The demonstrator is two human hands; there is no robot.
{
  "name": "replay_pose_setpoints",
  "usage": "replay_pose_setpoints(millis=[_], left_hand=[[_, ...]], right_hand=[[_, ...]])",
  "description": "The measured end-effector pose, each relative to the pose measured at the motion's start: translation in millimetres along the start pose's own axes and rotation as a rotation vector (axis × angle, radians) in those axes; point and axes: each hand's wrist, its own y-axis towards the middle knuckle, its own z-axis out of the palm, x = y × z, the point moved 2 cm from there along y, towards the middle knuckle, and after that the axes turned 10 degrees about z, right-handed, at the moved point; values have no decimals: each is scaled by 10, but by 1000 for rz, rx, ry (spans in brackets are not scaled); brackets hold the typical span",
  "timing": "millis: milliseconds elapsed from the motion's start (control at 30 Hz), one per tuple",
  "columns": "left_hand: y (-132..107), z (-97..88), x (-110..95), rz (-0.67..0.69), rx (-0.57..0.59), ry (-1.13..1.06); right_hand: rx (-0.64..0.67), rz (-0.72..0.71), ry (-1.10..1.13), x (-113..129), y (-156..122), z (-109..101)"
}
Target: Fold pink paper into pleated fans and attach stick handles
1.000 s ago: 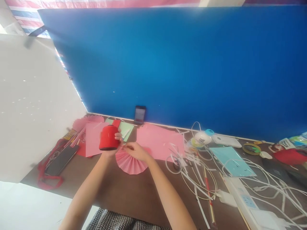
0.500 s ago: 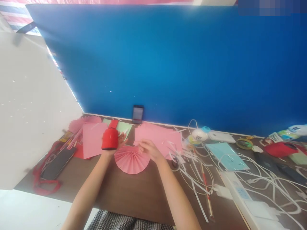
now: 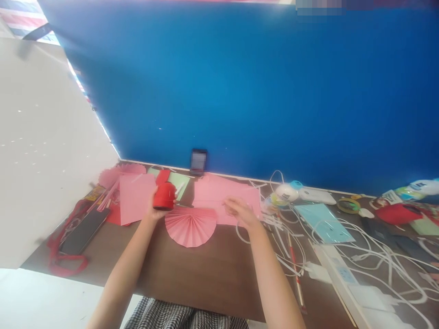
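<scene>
The left hand (image 3: 156,213) is closed around a red spool-like object (image 3: 164,195), holding it up over the rear left part of the brown tabletop (image 3: 195,274), just beyond the left upper edge of a pleated pink paper fan (image 3: 190,230). The fan lies spread in a half circle, its curved edge toward the person. The right hand (image 3: 241,212) is apart from both, over a group of pink paper sheets (image 3: 228,185), with fingertips and thumb drawn together; whether they pinch something thin is too small to tell. Left of the spool-like object lies another pink sheet (image 3: 132,203), and behind it a pale green sheet (image 3: 184,183). Farther left are a dark flat rectangular object (image 3: 85,231) and a red strap (image 3: 54,253). To the right, white cables (image 3: 386,258) tangle around a power strip (image 3: 338,267) and cross a light-blue packet (image 3: 322,219). A blue panel (image 3: 240,91) stands along the tabletop's back edge.
</scene>
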Motion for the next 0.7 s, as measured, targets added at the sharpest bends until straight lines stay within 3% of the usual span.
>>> replay_pose_setpoints(millis=[133, 333, 467, 633, 700], left_hand=[[13, -88, -93, -37, -29, 25], [62, -288, -142, 93, -50, 204], [87, -188, -223, 176, 38, 393], [95, 14, -296, 221, -107, 636], [101, 93, -290, 225, -105, 680]], right_hand=[[-70, 18, -79, -39, -13, -145], [-298, 10, -169, -96, -59, -287], [-364, 27, -269, -120, -141, -384], [-503, 5, -380, -130, -302, -601], [-541, -15, -411, -133, -378, -709]])
